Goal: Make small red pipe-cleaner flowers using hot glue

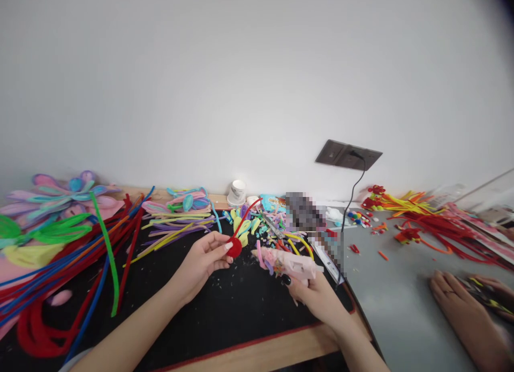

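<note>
Between the thumb and fingers of my left hand (206, 258) is a red pipe cleaner (237, 234). Its lower end forms a round, fuzzy red disc (234, 248), and its free end points up and right. My right hand (315, 297) is wrapped around a pale pink glue gun (293, 262), whose nozzle faces left toward the red disc with a small gap between them. Pink and purple bits cling near the nozzle. Both hands are above a black mat (217, 313). Yellow pipe-cleaner loops (243, 230) lie just behind my left hand.
Long red, blue and green pipe cleaners (106, 254) and fuzzy flowers (74, 190) cover the left side. A paper cup (237, 192) stands by the wall. Scissors (275, 227) lie among scraps. A cable (352, 190) hangs from the socket. At right, a co-worker's hands (461, 302) hold pliers (488, 297).
</note>
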`<state>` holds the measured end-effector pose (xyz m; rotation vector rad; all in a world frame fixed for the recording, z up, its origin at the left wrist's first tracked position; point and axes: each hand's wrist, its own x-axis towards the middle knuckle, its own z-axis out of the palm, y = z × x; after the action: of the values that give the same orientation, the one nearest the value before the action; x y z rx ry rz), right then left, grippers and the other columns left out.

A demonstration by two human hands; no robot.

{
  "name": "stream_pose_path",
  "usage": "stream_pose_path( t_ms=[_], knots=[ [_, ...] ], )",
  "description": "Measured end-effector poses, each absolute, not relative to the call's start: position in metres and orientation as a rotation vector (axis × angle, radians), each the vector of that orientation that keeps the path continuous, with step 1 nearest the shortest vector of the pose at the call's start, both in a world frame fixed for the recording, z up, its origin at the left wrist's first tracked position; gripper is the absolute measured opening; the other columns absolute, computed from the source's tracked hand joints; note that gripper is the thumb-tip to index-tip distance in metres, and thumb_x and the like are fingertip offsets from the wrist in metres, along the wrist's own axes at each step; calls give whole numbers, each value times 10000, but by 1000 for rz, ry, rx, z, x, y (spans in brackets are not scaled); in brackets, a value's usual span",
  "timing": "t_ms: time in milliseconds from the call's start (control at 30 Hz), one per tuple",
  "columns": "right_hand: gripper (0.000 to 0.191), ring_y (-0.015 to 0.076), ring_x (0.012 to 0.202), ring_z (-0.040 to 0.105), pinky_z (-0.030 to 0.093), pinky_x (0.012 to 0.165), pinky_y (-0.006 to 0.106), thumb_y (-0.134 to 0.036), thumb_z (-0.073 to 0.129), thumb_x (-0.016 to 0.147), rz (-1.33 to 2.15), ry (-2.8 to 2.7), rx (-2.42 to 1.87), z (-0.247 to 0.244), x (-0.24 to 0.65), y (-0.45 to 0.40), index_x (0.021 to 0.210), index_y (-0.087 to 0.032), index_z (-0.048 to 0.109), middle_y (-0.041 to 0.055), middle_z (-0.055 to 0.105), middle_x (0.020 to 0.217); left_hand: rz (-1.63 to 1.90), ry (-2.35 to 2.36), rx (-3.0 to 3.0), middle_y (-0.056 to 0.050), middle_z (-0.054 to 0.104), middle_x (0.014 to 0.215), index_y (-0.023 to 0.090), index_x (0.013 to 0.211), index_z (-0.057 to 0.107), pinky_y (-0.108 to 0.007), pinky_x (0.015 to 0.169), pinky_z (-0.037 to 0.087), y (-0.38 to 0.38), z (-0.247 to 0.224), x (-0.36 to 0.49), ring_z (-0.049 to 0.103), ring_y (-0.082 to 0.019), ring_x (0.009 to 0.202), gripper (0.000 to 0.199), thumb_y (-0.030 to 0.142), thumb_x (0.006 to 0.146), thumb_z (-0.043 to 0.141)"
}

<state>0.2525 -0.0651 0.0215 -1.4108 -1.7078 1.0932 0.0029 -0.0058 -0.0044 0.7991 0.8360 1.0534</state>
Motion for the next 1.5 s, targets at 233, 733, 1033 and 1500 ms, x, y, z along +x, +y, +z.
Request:
stream_pose_path(
  t_ms=[233,733,1033,1500],
  knots=[
    [287,77,445,317,314,420,197,-350,539,822,1234,-1612,-1331,16,243,-59,1028,-160,601,-70,366,517,983,818,785,25,604,685,166,830,590,-187,555,460,-8,-2,4,592,-80,578,213,270,711,732],
    [203,57,413,291,291,388,183,-373,554,807,1270,-1555,-1333,20,235,-54,833,-171,548,-82,349,512,976,814,759,27,608,659,168,803,610,-184,541,452,-9,3,4,587,-78,561,228,274,670,762],
    [245,60,417,305,307,399,185,-352,528,836,1268,-1610,-1325,17,237,-56,984,-167,590,-77,380,521,985,813,759,18,617,673,168,807,612,-184,547,460,-7,-1,3,591,-80,568,228,278,672,759],
    [236,56,423,285,299,406,176,-319,548,812,1342,-1577,-1366,20,233,-61,983,-159,576,-87,332,527,995,807,738,14,624,671,167,794,615,-187,546,457,-7,3,4,576,-78,562,224,267,661,766]
  ],
)
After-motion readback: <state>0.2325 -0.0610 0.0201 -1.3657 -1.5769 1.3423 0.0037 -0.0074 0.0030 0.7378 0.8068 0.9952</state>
